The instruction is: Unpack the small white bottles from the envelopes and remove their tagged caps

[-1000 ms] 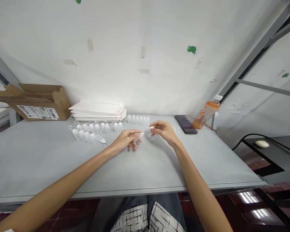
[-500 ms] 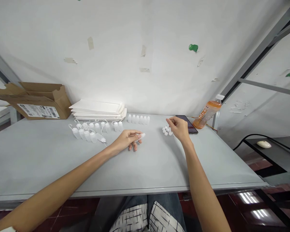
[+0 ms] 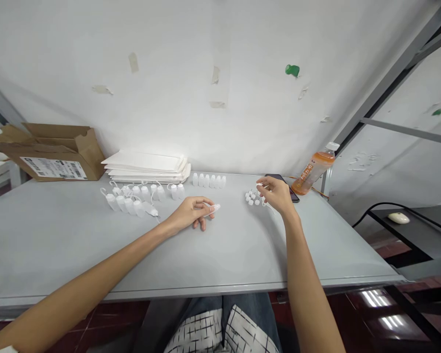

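Note:
My left hand (image 3: 193, 212) is closed around a small white plastic dropper bottle (image 3: 215, 208), whose tip sticks out past the thumb and fingers toward the right. On the right, my right hand (image 3: 277, 192) pinches a small white cap (image 3: 259, 185) just above the table. A loose cluster of white caps (image 3: 250, 197) lies beside and below those fingertips. Beyond my left hand stands a short row of uncapped small white bottles (image 3: 209, 181). To its left are several more bottles (image 3: 125, 202) with looped straps on their caps, one of them lying on its side.
A stack of white sheets or envelopes (image 3: 145, 166) sits against the wall, next to an open cardboard box (image 3: 59, 152). At the right are a phone (image 3: 294, 194), partly behind my right hand, and a leaning drink bottle (image 3: 313, 171). A computer mouse (image 3: 399, 218) rests on a side stand.
My right hand has shifted slightly at the cap cluster, and a white cap now shows between its fingertips. My left hand keeps its hold on the bottle. The whole view has shifted slightly.

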Available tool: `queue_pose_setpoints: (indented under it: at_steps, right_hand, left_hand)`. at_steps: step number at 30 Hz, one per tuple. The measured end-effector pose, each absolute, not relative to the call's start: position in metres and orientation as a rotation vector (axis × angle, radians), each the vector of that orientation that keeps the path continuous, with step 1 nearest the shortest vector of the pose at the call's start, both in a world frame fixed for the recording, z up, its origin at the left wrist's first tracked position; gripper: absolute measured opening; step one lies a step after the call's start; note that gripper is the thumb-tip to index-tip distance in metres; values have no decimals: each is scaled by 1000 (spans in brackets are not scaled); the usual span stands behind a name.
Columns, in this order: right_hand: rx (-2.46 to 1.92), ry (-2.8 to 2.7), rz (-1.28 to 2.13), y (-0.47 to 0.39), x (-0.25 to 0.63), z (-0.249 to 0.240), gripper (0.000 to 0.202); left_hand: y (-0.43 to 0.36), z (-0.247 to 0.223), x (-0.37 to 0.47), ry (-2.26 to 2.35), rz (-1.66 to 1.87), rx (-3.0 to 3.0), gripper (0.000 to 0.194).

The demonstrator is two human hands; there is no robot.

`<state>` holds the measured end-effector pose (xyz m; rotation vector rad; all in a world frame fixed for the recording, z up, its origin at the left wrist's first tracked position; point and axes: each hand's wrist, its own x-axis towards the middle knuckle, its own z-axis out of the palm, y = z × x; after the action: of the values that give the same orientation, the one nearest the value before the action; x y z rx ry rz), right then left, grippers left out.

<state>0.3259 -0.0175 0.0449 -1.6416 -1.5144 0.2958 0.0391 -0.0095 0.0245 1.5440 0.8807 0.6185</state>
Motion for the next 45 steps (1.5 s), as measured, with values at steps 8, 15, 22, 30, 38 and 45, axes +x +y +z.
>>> queue_pose_setpoints:
  at_steps: [8,15,22,30,38,45]
  right_hand:
    - [-1738,-1516,448,-26,336,55,19]
    - [-1818,-1631,650,-32,332,58,6]
    - [-1911,-1737,713,-32,330,52,12]
    - [-1903,-1716,796,-31,329,52,8]
    - [-1919,-1733,727,-29,328,50,12]
    - [-2041,-1784,514,-27,326,48,11]
  left_hand:
    - [-8,23,38,883,616,1546,46]
    - [-7,23,39,893,616,1554,48]
    - [-9,26,39,893,606,1564,48]
    - [-9,26,39,895,591,1584,47]
    - [-9,25,39,888,588,1592,47]
    - [-9,25,39,893,584,1603,47]
